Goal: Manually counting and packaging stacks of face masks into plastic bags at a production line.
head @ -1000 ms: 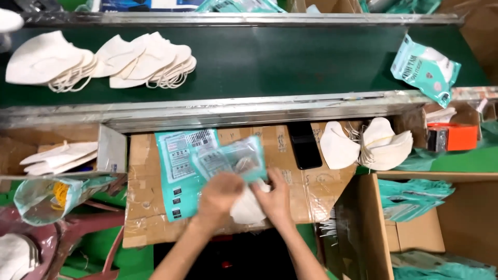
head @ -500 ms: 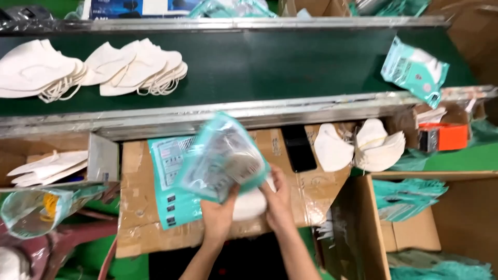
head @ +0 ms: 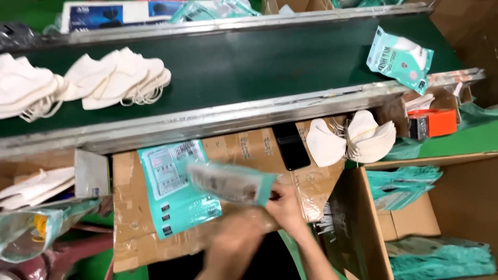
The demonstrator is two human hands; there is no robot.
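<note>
Head view. The right hand [head: 282, 207] pinches the right end of a teal mask pouch [head: 231, 182] between thumb and fingers, holding it just above the taped cardboard sheet [head: 129, 228]. The left hand [head: 233, 243] is blurred below the pouch; whether its fingers are spread or closed cannot be told. The pouch hangs over a stack of flat teal pouches [head: 174, 192] lying on the cardboard sheet. At the far edge of the sheet rest a black phone [head: 291, 148] and a pile of white folded masks [head: 358, 140]. Beyond the sheet runs the green conveyor belt [head: 259, 67], carrying loose white masks [head: 122, 80] and one filled pouch [head: 398, 58].

Risk: the pouch is gripped at one end only, so it could slip or swing free. If the pouch mouth is unsealed, tilting could let its contents slide out. A sweep across the sheet could nudge the phone.
</note>
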